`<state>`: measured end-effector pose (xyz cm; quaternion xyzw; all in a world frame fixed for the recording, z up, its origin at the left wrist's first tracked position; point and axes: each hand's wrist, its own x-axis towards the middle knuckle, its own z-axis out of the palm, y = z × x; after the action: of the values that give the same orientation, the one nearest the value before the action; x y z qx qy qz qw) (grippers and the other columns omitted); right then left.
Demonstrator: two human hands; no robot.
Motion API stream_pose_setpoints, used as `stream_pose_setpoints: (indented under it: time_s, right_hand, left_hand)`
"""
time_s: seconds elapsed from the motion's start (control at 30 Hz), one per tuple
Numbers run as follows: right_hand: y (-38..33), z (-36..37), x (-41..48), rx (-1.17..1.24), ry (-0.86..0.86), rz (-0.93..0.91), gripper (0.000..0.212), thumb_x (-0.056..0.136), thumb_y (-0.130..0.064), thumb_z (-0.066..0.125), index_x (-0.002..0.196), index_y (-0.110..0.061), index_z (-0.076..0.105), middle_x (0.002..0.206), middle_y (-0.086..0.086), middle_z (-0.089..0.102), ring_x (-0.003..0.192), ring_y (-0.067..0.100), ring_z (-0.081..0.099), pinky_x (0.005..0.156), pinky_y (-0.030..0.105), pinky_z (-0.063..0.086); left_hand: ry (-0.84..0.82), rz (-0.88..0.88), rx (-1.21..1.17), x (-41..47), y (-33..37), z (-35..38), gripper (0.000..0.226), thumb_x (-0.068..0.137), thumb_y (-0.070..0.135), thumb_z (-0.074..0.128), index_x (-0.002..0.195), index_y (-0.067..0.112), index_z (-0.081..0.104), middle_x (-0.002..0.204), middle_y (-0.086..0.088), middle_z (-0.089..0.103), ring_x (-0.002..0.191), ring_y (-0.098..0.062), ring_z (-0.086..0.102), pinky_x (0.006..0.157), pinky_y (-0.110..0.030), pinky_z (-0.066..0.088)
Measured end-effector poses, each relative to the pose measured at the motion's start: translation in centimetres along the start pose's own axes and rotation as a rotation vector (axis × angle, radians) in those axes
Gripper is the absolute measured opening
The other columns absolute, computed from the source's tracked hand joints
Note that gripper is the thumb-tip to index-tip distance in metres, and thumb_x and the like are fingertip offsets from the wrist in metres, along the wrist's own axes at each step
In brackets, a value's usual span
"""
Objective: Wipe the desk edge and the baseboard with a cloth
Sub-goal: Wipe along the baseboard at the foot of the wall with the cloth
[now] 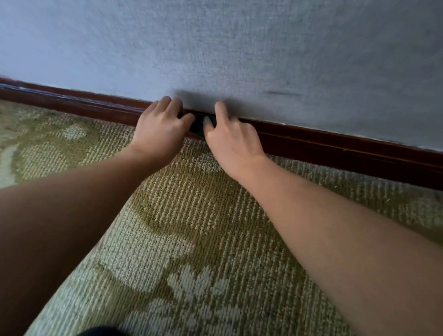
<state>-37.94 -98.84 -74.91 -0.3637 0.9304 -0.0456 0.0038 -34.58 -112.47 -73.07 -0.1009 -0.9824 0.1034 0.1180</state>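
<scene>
A dark red-brown wooden baseboard (347,153) runs along the foot of the wall, from upper left to lower right. A small dark cloth (199,125) lies against the baseboard, mostly hidden between my hands. My left hand (160,129) holds the cloth's left side, its fingers curled over the baseboard's top edge. My right hand (233,139) holds the cloth's right side, thumb on the cloth and index finger reaching up onto the baseboard's top. The desk is out of view.
A grey-blue textured wall (250,44) fills the upper half, with a dark scuff mark (283,94) to the right of my hands. A green and beige patterned carpet (184,231) covers the floor below.
</scene>
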Motion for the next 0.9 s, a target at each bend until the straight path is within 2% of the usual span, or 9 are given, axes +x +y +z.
stream_pose_setpoints:
  time_s: [0.2, 0.33, 0.47, 0.53, 0.6, 0.67, 0.7, 0.8, 0.9]
  right_hand:
    - [0.1, -0.1, 0.0, 0.140, 0.025, 0.063, 0.031, 0.097, -0.008, 0.038, 0.127, 0.001, 0.041, 0.127, 0.015, 0.042, 0.083, 0.038, 0.060, 0.057, 0.037, 0.037]
    - [-0.1, 0.1, 0.3, -0.022, -0.004, -0.023, 0.030, 0.094, -0.005, 0.039, 0.122, -0.002, 0.048, 0.130, 0.024, 0.034, 0.080, 0.035, 0.062, 0.055, 0.037, 0.035]
    - [-0.6, -0.3, 0.4, -0.123, -0.038, 0.010, 0.033, 0.093, -0.003, 0.036, 0.125, -0.001, 0.045, 0.132, 0.025, 0.031, 0.083, 0.036, 0.062, 0.057, 0.039, 0.034]
    - [-1.3, -0.3, 0.6, -0.163, -0.049, 0.012, 0.034, 0.092, -0.003, 0.036, 0.125, -0.001, 0.043, 0.131, 0.023, 0.031, 0.085, 0.034, 0.062, 0.059, 0.040, 0.038]
    - [-1.5, 0.0, 0.5, -0.264, -0.053, 0.009, 0.040, 0.090, -0.005, 0.027, 0.124, -0.006, 0.049, 0.129, 0.020, 0.039, 0.081, 0.029, 0.064, 0.059, 0.039, 0.045]
    - [-2.1, -0.3, 0.6, -0.432, 0.060, 0.017, 0.048, 0.084, -0.013, 0.024, 0.112, -0.017, 0.062, 0.116, 0.014, 0.057, 0.066, 0.018, 0.066, 0.050, 0.032, 0.046]
    - [-2.4, -0.3, 0.7, -0.489, 0.051, 0.042, 0.044, 0.086, -0.014, 0.027, 0.114, -0.018, 0.061, 0.115, 0.013, 0.057, 0.065, 0.018, 0.065, 0.049, 0.032, 0.045]
    - [-2.9, -0.5, 1.3, -0.377, -0.149, 0.123, 0.038, 0.095, -0.014, 0.035, 0.133, -0.010, 0.038, 0.132, 0.021, 0.034, 0.084, 0.033, 0.062, 0.063, 0.042, 0.045]
    - [-4.0, -1.2, 1.5, -0.396, -0.188, 0.222, 0.039, 0.095, -0.012, 0.038, 0.134, -0.011, 0.036, 0.132, 0.022, 0.029, 0.087, 0.037, 0.059, 0.067, 0.044, 0.045]
  left_hand:
    - [-0.041, 0.066, 0.079, 0.6, -0.3, -0.6, 0.012, 0.067, -0.010, 0.071, 0.078, -0.006, 0.068, 0.067, -0.023, 0.057, 0.066, -0.038, 0.057, 0.054, -0.043, 0.049]
    - [0.018, 0.176, 0.073, 0.7, -1.3, 0.4, 0.013, 0.063, -0.010, 0.073, 0.072, -0.005, 0.065, 0.063, -0.021, 0.056, 0.056, -0.034, 0.056, 0.049, -0.038, 0.048]
    - [0.094, 0.311, 0.051, 0.8, -2.8, 1.1, 0.014, 0.062, -0.008, 0.073, 0.070, -0.002, 0.064, 0.062, -0.020, 0.055, 0.054, -0.031, 0.056, 0.047, -0.035, 0.047]
    - [0.118, 0.376, 0.039, 0.8, -3.5, 1.4, 0.013, 0.061, -0.006, 0.072, 0.071, -0.001, 0.064, 0.064, -0.019, 0.057, 0.056, -0.031, 0.057, 0.048, -0.035, 0.047]
    - [0.161, 0.427, 0.045, 0.5, -3.9, 1.8, 0.003, 0.067, 0.001, 0.065, 0.070, 0.002, 0.064, 0.065, -0.017, 0.058, 0.057, -0.030, 0.058, 0.051, -0.033, 0.048]
    - [0.222, 0.452, 0.038, 0.2, -4.5, 2.4, 0.013, 0.074, 0.008, 0.054, 0.066, 0.007, 0.064, 0.062, -0.013, 0.059, 0.056, -0.028, 0.058, 0.052, -0.030, 0.046]
    - [0.228, 0.453, 0.020, 0.1, -4.8, 2.6, 0.016, 0.075, 0.010, 0.051, 0.065, 0.008, 0.063, 0.062, -0.011, 0.059, 0.055, -0.027, 0.058, 0.053, -0.029, 0.046]
    - [0.255, 0.477, -0.041, 0.2, -5.7, 2.8, 0.017, 0.073, 0.009, 0.049, 0.068, 0.009, 0.065, 0.065, -0.009, 0.062, 0.057, -0.026, 0.060, 0.058, -0.027, 0.049]
    - [0.261, 0.470, -0.113, 0.1, -6.1, 3.6, 0.009, 0.070, 0.006, 0.061, 0.075, 0.007, 0.068, 0.071, -0.010, 0.065, 0.061, -0.027, 0.063, 0.067, -0.030, 0.053]
